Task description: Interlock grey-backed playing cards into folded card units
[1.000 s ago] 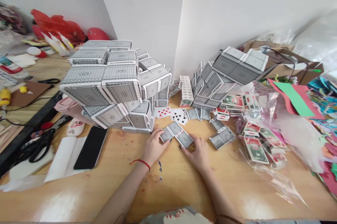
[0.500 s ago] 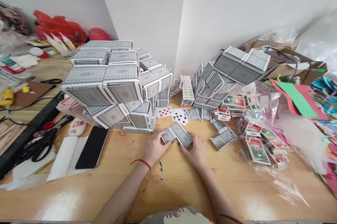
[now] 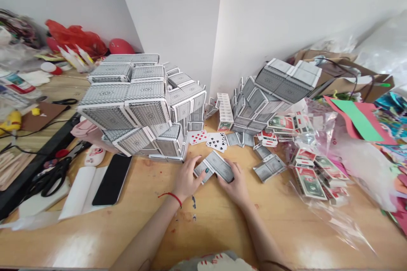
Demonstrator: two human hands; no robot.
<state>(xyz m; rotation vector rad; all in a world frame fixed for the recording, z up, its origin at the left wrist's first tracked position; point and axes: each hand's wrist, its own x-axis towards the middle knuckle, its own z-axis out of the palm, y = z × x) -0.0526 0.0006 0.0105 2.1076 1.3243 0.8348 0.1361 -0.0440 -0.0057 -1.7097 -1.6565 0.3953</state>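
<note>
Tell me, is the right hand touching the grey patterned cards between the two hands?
Touching: the head view shows the right hand with its thumb and fingers around the right end of the grey patterned cards.

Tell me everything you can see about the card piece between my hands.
The card piece shows grey patterned backs with white borders and looks like thin card. Its longer right section slants, near end to the right; a shorter left section meets it at an angle. The left hand holds the left section, thumb on top; the right hand holds the right end. Whether it touches the table is unclear.
</note>
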